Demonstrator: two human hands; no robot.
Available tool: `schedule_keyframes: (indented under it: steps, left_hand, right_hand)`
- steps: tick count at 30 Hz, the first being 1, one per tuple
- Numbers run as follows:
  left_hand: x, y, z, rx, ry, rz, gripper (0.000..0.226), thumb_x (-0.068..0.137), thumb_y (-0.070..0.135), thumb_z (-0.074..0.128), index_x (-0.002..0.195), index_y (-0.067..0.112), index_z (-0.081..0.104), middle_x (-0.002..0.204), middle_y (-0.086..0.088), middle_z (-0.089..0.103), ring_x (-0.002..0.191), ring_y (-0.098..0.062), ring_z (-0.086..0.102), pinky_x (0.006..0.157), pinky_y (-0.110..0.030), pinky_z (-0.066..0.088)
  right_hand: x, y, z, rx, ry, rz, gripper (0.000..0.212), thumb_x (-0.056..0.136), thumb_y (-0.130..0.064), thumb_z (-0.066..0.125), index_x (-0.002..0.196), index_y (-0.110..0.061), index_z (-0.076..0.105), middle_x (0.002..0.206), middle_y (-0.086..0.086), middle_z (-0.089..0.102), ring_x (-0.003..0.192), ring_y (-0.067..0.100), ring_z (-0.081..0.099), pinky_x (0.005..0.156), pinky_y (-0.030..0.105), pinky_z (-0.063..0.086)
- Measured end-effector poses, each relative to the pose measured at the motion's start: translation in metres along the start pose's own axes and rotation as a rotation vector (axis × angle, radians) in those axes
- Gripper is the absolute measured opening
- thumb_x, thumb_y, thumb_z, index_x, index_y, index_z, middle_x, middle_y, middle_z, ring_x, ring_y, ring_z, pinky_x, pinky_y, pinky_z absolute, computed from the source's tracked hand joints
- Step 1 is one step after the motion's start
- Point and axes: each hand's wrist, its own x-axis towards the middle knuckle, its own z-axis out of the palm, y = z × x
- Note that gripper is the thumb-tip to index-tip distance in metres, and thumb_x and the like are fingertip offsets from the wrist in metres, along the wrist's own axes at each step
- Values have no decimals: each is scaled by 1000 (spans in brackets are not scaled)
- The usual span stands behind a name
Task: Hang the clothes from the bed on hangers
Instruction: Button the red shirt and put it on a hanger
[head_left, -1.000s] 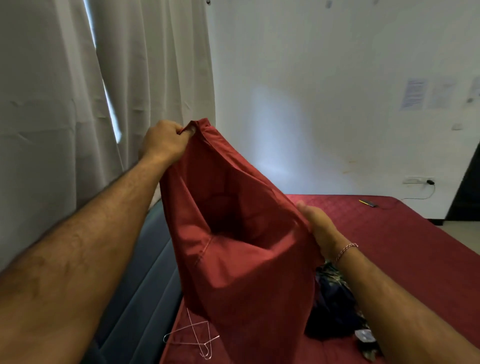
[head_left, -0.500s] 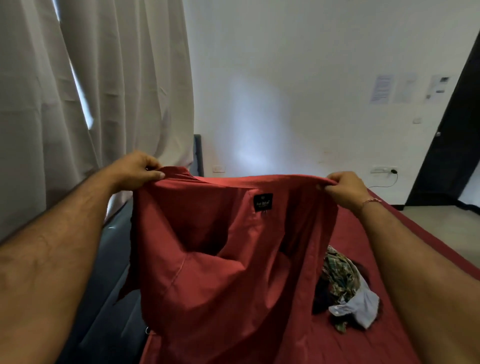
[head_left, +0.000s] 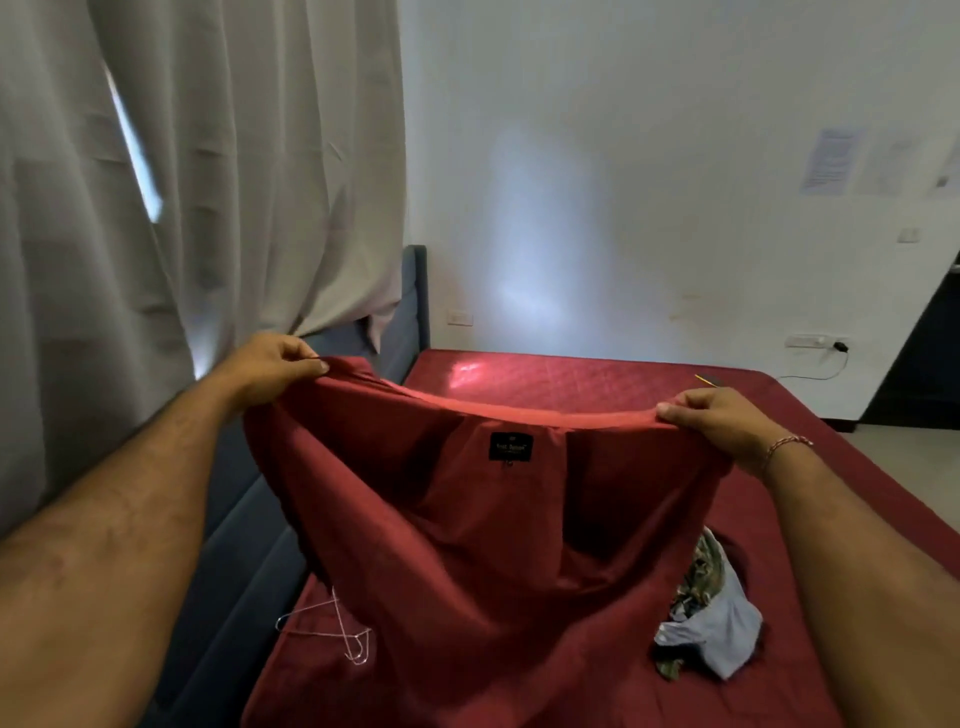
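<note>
A dark red shirt (head_left: 467, 530) hangs spread wide in front of me over the bed (head_left: 597, 379), its black neck label facing me. My left hand (head_left: 270, 364) pinches its top edge at the left. At the right end of that edge, my right hand (head_left: 722, 421) grips the cloth. Wire hangers (head_left: 337, 629) lie on the red bedspread below the shirt's left side, partly hidden by it. A small pile of other clothes (head_left: 711, 618), patterned and pale blue, lies on the bed at the lower right.
Grey curtains (head_left: 197, 182) hang at the left behind a dark blue headboard (head_left: 410, 306). A white wall stands beyond the bed, with a socket and cable (head_left: 826, 348) at the right. A thin yellow item (head_left: 706, 381) lies near the bed's far edge. A dark doorway is at the far right.
From bunched and held high by my left hand, the shirt got spread flat between both hands. Since then both hands have moved farther apart and lower, stretching the top edge.
</note>
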Motion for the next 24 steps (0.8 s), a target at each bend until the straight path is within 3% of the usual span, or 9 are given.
schedule_keyframes:
  steps: [3, 6, 8, 10, 11, 13, 17, 19, 24]
  left_hand:
    - [5, 33, 24, 171, -93, 7, 13, 87, 8, 79, 92, 21, 78, 66, 15, 70, 70, -5, 61, 67, -25, 46]
    - [-4, 107, 89, 197, -189, 233, 51, 76, 52, 85, 117, 27, 68, 57, 20, 58, 52, 6, 51, 63, -23, 42]
    - [-17, 160, 141, 184, -374, 333, 62, 79, 57, 83, 131, 31, 59, 67, 17, 55, 60, 12, 55, 64, -11, 42]
    - [-24, 194, 186, 197, -518, 442, 43, 86, 45, 82, 124, 39, 62, 88, 20, 66, 80, 15, 62, 73, -6, 42]
    - [-25, 204, 203, 218, -512, 505, 24, 90, 37, 80, 107, 42, 64, 88, 21, 67, 80, 14, 62, 72, -8, 42]
    - [-18, 207, 213, 234, -425, 567, 24, 94, 21, 73, 83, 39, 63, 74, 16, 65, 66, 8, 56, 64, -19, 41]
    - [-3, 192, 197, 283, -272, 460, 19, 96, 31, 71, 83, 17, 72, 76, -2, 69, 74, -18, 64, 71, -41, 49]
    - [3, 183, 187, 308, -236, 408, 19, 97, 30, 70, 87, 14, 73, 79, -4, 70, 76, -21, 64, 72, -38, 49]
    - [11, 161, 176, 367, -157, 339, 18, 98, 26, 70, 85, 13, 72, 69, 7, 63, 64, -5, 55, 60, -24, 39]
  right_hand:
    - [6, 8, -8, 58, -194, -14, 10, 84, -20, 80, 79, -15, 73, 78, 5, 68, 75, 22, 60, 66, 29, 50]
    - [17, -3, 17, 194, -265, -140, 7, 92, -5, 72, 97, -3, 76, 94, 13, 74, 88, 27, 67, 79, 33, 57]
    - [19, -24, 40, 208, -337, -212, 7, 92, -4, 72, 97, -3, 76, 93, 13, 73, 85, 25, 66, 79, 33, 55]
    - [21, -42, 56, 250, -360, -291, 5, 93, -3, 71, 95, -5, 75, 86, 7, 73, 81, 19, 65, 76, 30, 53]
    - [22, -49, 60, 277, -355, -329, 7, 92, -1, 70, 94, -7, 74, 82, 2, 72, 79, 14, 65, 75, 25, 52]
    - [24, -53, 58, 335, -349, -364, 9, 91, -1, 73, 96, -9, 72, 76, 0, 70, 75, 12, 63, 72, 20, 51]
    - [25, -27, 31, 349, -355, -260, 17, 86, -5, 80, 88, -15, 67, 70, 2, 63, 61, 11, 59, 58, 20, 49]
    - [25, -7, 20, 287, -337, -214, 16, 85, -12, 82, 80, -16, 68, 71, 3, 66, 62, 13, 60, 59, 25, 50]
    - [25, 26, 3, 278, -363, -71, 16, 80, -25, 84, 82, -14, 73, 77, 11, 69, 66, 21, 63, 61, 29, 52]
